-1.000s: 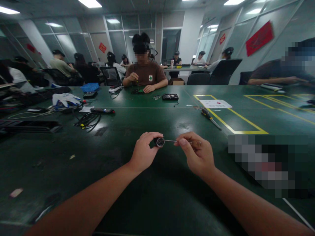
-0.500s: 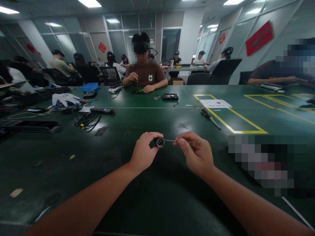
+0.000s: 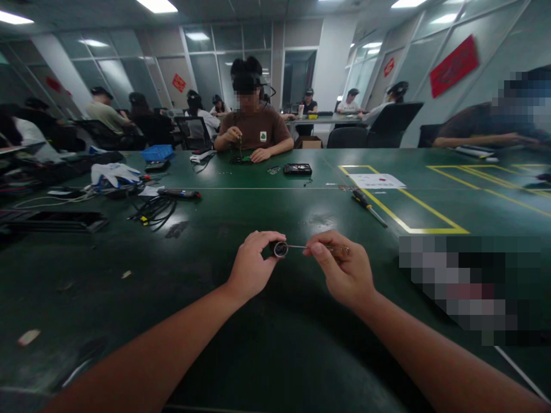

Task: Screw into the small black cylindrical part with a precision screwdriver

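Between the thumb and fingers of my left hand (image 3: 252, 264) is a small dark round part (image 3: 280, 249) with a pale metallic rim, its hollow end turned towards me. My right hand (image 3: 344, 267) is closed around the handle of a thin screwdriver (image 3: 297, 246), whose metal shaft points left. The shaft's tip meets the right side of the round part; whether it sits in a screw is too small to tell. Both hands are held above the green table (image 3: 275, 344).
A larger black-and-yellow screwdriver (image 3: 369, 207) lies ahead to the right, near a white sheet (image 3: 377, 181). Black cables (image 3: 157, 213) and white gloves (image 3: 114, 174) lie to the left. Across the table sits a person (image 3: 253, 123) beside a black boxy device (image 3: 297, 169). A blurred-out object is at right.
Both hands, the round part and the screwdriver stay almost in place. Any turning of the screwdriver is too slight to make out.
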A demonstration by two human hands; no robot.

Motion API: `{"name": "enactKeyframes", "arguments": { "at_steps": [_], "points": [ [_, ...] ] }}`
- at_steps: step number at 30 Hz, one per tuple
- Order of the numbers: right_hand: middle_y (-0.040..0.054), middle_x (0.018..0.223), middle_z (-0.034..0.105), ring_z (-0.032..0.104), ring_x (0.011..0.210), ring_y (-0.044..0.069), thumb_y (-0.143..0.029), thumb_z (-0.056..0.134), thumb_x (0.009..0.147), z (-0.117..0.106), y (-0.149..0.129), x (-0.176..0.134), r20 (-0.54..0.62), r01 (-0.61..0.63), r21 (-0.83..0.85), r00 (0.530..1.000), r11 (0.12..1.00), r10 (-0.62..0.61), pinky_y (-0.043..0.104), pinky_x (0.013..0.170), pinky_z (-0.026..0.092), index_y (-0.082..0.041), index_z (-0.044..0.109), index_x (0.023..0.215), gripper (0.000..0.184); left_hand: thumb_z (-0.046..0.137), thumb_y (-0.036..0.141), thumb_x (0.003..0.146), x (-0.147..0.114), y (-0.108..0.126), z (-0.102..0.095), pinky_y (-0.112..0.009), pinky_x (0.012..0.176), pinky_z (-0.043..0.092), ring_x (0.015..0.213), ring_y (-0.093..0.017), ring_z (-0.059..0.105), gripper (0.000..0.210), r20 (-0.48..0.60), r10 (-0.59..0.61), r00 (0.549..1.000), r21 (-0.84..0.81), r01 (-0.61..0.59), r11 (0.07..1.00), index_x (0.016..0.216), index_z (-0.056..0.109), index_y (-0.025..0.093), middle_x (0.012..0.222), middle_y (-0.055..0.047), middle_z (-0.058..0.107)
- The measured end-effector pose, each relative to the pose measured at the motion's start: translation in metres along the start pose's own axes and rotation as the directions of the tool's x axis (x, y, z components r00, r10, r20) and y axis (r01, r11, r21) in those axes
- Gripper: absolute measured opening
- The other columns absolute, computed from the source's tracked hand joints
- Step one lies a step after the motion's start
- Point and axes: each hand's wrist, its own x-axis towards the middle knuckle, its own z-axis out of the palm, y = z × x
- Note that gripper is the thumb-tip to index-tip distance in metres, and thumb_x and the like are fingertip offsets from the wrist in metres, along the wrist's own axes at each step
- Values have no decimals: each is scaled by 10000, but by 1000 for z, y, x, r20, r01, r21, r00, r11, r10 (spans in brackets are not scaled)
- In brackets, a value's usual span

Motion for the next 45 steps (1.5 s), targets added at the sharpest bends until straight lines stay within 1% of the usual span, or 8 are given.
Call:
{"name": "enactKeyframes", "arguments": {
  "at_steps": [6, 10, 13, 20, 28, 37, 42, 45],
  "points": [
    [2, 646, 668, 532, 502, 121, -343, 575, 1009, 0, -1, -1, 27, 13, 3, 1000, 1000, -13, 265, 515, 390, -193, 675, 856, 236, 750, 19, 806, 1, 2, -1, -555, 1117, 465, 1096, -236, 696, 342, -3, -4, 1000, -3, 4, 1000, 1067, 717, 237, 1118, -34, 761],
    [9, 665, 681, 528, 503, 122, -347, 569, 1014, 0, 0, -1, -13, 7, 7, 1000, 1000, -7, 267, 515, 393, -193, 677, 886, 227, 750, 12, 804, 1, 2, -2, -566, 1130, 449, 1100, -239, 698, 352, 2, -4, 1000, -8, 4, 1000, 1069, 715, 240, 1132, -40, 758],
    [13, 673, 685, 517, 502, 125, -362, 571, 1013, -1, 1, -1, -19, -1, 14, 1000, 1000, 1, 275, 520, 394, -195, 677, 901, 228, 755, 23, 809, 1, 2, -1, -565, 1140, 438, 1098, -233, 699, 340, 7, -1, 1000, -11, 1, 1000, 1067, 716, 241, 1132, -36, 760],
    [22, 700, 693, 574, 556, 148, -375, 579, 1008, 0, -2, 1, 20, 2, 7, 1000, 1000, -2, 288, 546, 414, -202, 681, 895, 231, 725, 50, 843, 1, -1, 0, -568, 1162, 407, 1129, -231, 697, 305, 18, 26, 999, 4, -26, 1000, 1072, 721, 252, 1161, -39, 764],
    [24, 713, 701, 551, 540, 140, -382, 579, 1012, 0, 2, -1, 7, -32, 21, 999, 999, 32, 286, 540, 407, -205, 679, 912, 227, 673, 52, 881, 1, 0, 0, -601, 1223, 313, 1182, -219, 681, 320, 47, 23, 999, 33, -25, 999, 1114, 719, 265, 1218, -28, 752],
    [30, 723, 709, 567, 555, 146, -399, 570, 1014, 0, 2, 0, 1, -40, -2, 999, 999, 40, 283, 526, 401, -205, 684, 908, 248, 639, 56, 914, 1, 2, 0, -612, 1235, 285, 1215, -212, 666, 309, 51, 19, 999, 28, -21, 999, 1131, 713, 263, 1254, -27, 740],
    [24, 700, 703, 547, 527, 141, -402, 568, 1014, 0, 1, 0, -12, -38, 7, 999, 999, 38, 288, 527, 411, -207, 680, 907, 249, 633, 52, 913, 1, 2, 0, -613, 1234, 289, 1206, -210, 671, 311, 55, 21, 998, 27, -23, 999, 1131, 709, 260, 1248, -27, 742],
    [28, 723, 716, 581, 555, 150, -408, 577, 1009, 1, 2, 0, -7, -39, 15, 999, 999, 39, 291, 542, 432, -210, 686, 917, 244, 621, 60, 920, 0, 2, 0, -622, 1235, 284, 1216, -215, 666, 313, 61, 21, 998, 26, -22, 999, 1140, 707, 264, 1260, -29, 736]
  ]
}}
